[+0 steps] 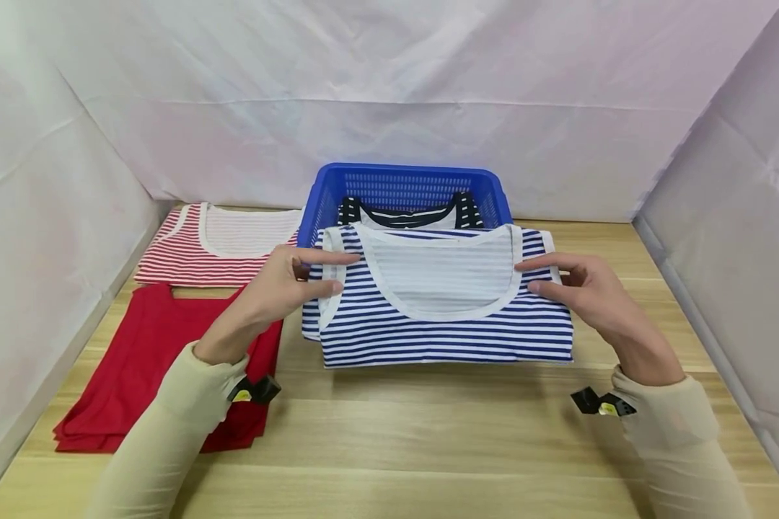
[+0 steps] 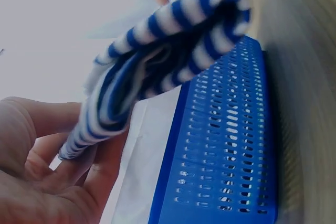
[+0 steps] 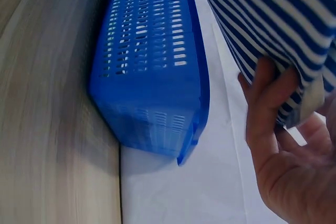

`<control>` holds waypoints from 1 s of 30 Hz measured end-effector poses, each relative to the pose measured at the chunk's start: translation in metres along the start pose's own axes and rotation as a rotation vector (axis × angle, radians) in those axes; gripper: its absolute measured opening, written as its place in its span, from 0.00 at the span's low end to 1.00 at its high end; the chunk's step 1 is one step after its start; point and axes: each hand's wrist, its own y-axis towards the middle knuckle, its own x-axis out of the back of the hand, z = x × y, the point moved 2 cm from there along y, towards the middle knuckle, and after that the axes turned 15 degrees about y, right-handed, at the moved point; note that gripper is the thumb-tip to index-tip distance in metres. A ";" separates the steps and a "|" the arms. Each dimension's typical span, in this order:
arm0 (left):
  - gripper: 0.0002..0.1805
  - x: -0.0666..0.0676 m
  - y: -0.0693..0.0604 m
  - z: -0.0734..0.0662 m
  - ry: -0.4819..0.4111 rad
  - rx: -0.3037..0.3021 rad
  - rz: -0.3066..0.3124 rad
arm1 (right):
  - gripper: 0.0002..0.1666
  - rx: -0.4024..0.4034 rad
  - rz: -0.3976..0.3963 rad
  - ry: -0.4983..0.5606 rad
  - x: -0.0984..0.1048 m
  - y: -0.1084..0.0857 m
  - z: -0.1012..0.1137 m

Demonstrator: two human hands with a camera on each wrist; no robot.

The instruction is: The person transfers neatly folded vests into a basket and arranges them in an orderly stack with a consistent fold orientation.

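Note:
A folded blue-and-white striped tank top (image 1: pixel 441 339) with white neck trim hangs above the table, in front of the blue basket (image 1: pixel 422 171). My left hand (image 1: pixel 285 285) grips its left side between thumb and fingers. At its right side, my right hand (image 1: pixel 584 288) pinches the other shoulder edge. The left wrist view shows the folded layers of the tank top (image 2: pixel 157 40) from the side. In the right wrist view, fingers curl under the striped cloth (image 3: pixel 262 19). Inside the basket lies a black-and-white striped top (image 1: pixel 467 209), partly hidden by the held one.
Left of the basket, a folded red-and-white striped tank top (image 1: pixel 214 267) lies on the wooden table (image 1: pixel 415 440). Nearer, several red garment layers (image 1: pixel 149 360) are stacked, partly under my left forearm. White fabric walls (image 1: pixel 389 130) stand at the back and both sides.

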 end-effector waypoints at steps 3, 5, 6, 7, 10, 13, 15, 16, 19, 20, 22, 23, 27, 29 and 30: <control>0.19 0.004 0.006 -0.001 -0.094 -0.024 -0.043 | 0.14 0.037 -0.042 0.242 0.001 0.005 0.001; 0.18 0.005 0.010 -0.002 -0.125 -0.045 -0.086 | 0.13 0.041 -0.075 0.374 0.001 0.009 0.004; 0.17 0.006 0.012 -0.002 -0.132 -0.059 -0.109 | 0.13 0.044 -0.089 0.423 0.001 0.010 0.005; 0.17 0.007 0.014 -0.003 -0.143 -0.063 -0.129 | 0.13 0.037 -0.111 0.455 0.000 0.012 0.007; 0.17 0.009 0.018 -0.006 -0.165 -0.078 -0.205 | 0.13 0.029 -0.180 0.481 -0.002 0.018 0.011; 0.18 0.011 0.022 -0.008 -0.236 -0.063 -0.259 | 0.13 0.059 -0.218 0.518 -0.005 0.026 0.015; 0.18 0.012 0.025 -0.011 -0.286 -0.067 -0.281 | 0.12 0.091 -0.237 0.540 -0.006 0.030 0.017; 0.19 0.012 0.028 -0.012 -0.307 -0.075 -0.286 | 0.12 0.117 -0.245 0.540 -0.006 0.033 0.019; 0.24 0.012 0.035 -0.016 -0.353 -0.119 -0.282 | 0.13 0.176 -0.257 0.522 -0.007 0.039 0.021; 0.26 0.012 0.038 -0.016 -0.353 -0.132 -0.280 | 0.13 0.189 -0.257 0.508 -0.007 0.041 0.021; 0.31 0.011 0.043 -0.016 -0.348 -0.154 -0.285 | 0.14 0.209 -0.260 0.474 -0.008 0.045 0.022; 0.32 0.011 0.044 -0.016 -0.344 -0.158 -0.290 | 0.14 0.211 -0.261 0.465 -0.008 0.047 0.021; 0.37 0.010 0.049 -0.013 -0.327 -0.167 -0.334 | 0.16 0.208 -0.246 0.445 -0.010 0.053 0.021; 0.38 0.010 0.051 -0.012 -0.323 -0.178 -0.353 | 0.18 0.191 -0.232 0.433 -0.010 0.055 0.021; 0.38 0.010 0.052 -0.012 -0.321 -0.185 -0.362 | 0.19 0.182 -0.221 0.429 -0.010 0.056 0.022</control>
